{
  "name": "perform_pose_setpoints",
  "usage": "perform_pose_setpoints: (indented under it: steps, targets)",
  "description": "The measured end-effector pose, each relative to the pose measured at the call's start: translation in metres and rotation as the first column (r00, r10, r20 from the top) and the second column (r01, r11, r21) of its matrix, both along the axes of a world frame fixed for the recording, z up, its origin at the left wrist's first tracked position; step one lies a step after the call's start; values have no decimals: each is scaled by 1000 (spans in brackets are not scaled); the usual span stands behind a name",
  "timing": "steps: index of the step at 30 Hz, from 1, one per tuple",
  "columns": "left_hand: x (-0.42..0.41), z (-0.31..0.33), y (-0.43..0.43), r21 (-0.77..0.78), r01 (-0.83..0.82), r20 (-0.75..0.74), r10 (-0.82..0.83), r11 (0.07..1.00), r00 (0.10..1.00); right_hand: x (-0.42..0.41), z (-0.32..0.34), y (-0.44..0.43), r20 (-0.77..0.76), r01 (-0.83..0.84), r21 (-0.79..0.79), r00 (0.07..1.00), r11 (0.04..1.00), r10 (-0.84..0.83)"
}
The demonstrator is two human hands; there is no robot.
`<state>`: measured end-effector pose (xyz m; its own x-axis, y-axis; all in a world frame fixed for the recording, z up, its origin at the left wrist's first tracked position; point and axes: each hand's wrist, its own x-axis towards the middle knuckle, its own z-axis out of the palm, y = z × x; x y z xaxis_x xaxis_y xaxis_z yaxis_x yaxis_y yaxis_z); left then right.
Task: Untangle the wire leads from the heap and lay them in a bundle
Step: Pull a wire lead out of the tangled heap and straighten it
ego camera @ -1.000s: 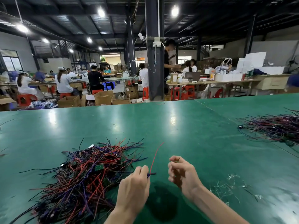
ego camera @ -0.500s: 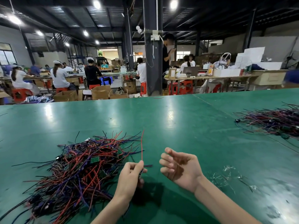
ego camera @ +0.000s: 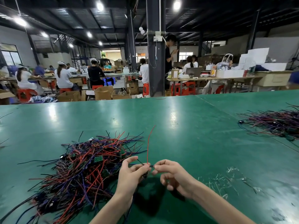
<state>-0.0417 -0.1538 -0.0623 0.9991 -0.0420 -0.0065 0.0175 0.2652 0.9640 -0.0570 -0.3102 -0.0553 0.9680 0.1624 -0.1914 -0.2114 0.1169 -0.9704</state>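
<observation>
While the two bare hands are meeting low in the view, the left hand point(ego camera: 131, 173) is pinching a thin red plastic-coated wire lead point(ego camera: 148, 146) between thumb and fingertips. The right hand point(ego camera: 174, 177) is pinching a short dark strand point(ego camera: 152, 166) that is bridging the small gap between them. The hands are probably drawing it taut so that this one lead is coming free and straight before being laid down. Its red tail is standing up from the left fingers in a slight springy curve, stiff enough to be holding its own shape.

Just left of the left hand, the tangled heap of red, purple and black wire leads point(ego camera: 80, 172) is lying loose and bristly. Ends are poking out all round it, and small green circuit boards point(ego camera: 98, 158) are showing among the strands. Right of the hands, pale shiny scraps point(ego camera: 226, 180) are lying scattered, too small to identify.

Everything is resting on a smooth glossy green tabletop point(ego camera: 178, 126) that is reflecting the ceiling lights. Farther off at the right edge, well apart from the heap, a flatter pile of similar wires point(ego camera: 273, 125) is lying with strands running roughly one way, so it may be the bundle. Beyond the table, seated workers point(ego camera: 63, 78) are working at benches around a dark steel pillar point(ego camera: 155, 65).
</observation>
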Motion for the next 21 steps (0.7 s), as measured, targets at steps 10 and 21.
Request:
perform_pose_setpoints:
  steps: [10,21]
  targets:
    - [3,-4,1,157,29,39,-36,987,999,-7,-3,11,81,-31,-27,996,999,33]
    - [2,-3,3,225,96,143,-130,970,981,-4,-8,13,104,-80,18,992,997,77]
